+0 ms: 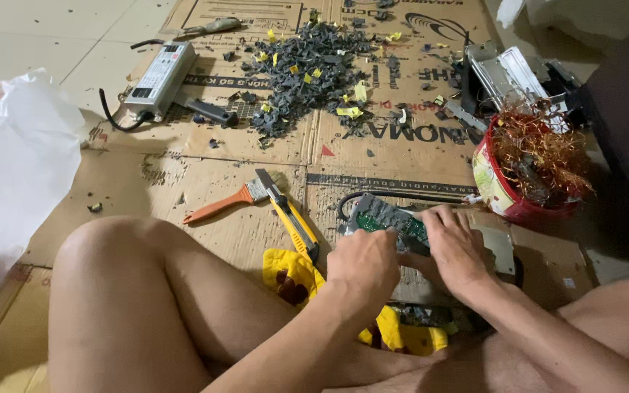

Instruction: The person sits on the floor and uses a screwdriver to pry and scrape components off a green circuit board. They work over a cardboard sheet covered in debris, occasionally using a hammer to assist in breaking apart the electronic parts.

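My left hand [362,263] and my right hand [454,247] both grip a green circuit board [389,218] coated with grey potting, held low over the cardboard in front of me. The left hand holds its near left end, the right hand covers its right end. A black cable [373,195] loops out behind the board. Beneath my hands lie a yellow cloth [289,273] and a grey metal casing [500,251].
A yellow utility knife [291,218] and an orange-handled brush [223,204] lie to the left. A heap of grey potting chips [307,73] sits farther back, a grey power supply box [160,78] at back left, a red tub of copper wire [529,171] at right. My bare knee [121,291] fills the lower left.
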